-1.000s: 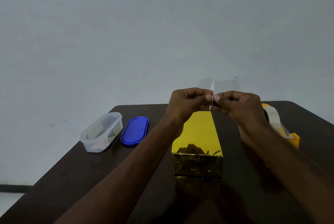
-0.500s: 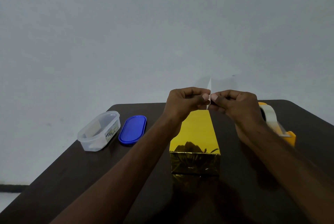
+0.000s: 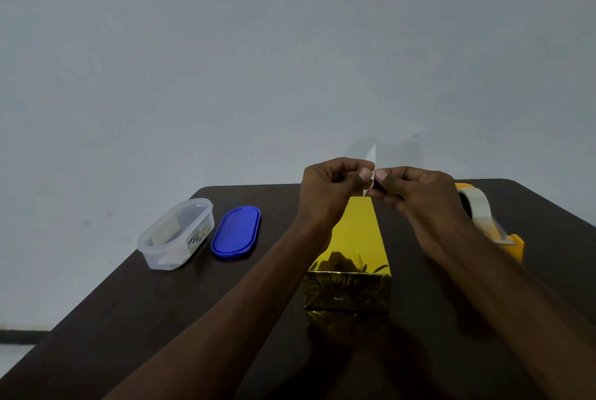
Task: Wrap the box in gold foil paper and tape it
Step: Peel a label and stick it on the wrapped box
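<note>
A long box wrapped in gold foil (image 3: 358,244) lies on the dark table (image 3: 161,303), its near end folded shut and facing me. Above its far end, my left hand (image 3: 325,188) and my right hand (image 3: 416,193) meet fingertip to fingertip. Both pinch a small piece of clear tape (image 3: 371,157) that sticks up between them. A yellow tape dispenser (image 3: 493,225) with a roll of clear tape sits to the right, partly hidden behind my right wrist.
A clear plastic container (image 3: 175,235) stands at the left of the table, with its blue oval lid (image 3: 236,231) lying beside it. A plain grey wall rises behind the table's far edge.
Both hands keep pinching the tape piece in nearly the same place above the box. The view has shifted slightly; nothing else has moved.
</note>
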Motion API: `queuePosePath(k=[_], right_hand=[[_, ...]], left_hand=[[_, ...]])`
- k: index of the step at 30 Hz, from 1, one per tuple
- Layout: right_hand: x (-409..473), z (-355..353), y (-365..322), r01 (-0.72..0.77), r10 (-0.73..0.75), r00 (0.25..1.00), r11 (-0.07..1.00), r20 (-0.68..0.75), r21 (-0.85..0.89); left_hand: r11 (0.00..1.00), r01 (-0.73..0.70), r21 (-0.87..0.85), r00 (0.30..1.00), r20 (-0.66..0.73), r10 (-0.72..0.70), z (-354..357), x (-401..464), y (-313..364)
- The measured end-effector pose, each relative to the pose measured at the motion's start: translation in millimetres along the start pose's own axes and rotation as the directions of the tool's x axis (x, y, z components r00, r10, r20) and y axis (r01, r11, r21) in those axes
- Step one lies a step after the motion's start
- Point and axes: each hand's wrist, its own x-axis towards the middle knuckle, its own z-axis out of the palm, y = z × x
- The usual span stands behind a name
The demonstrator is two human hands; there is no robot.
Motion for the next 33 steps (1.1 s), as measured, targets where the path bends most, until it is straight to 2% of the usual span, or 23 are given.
queuePosePath(k=[17,33], right_hand=[[0.2,-1.6,1.4,-0.001,0.001,1.0,1.0,0.032,0.0],[-4.3,-1.7,-2.1,-0.049,0.044,0.997,0.995,0.063,0.081]], left_hand=[[0.998,0.039,-0.044,0.999,0.038,-0.037,-3.0,-0.9,3.5],[1.0,-0.005,0.024,1.0,-0.021,0.006,2.3,-2.2,0.0]])
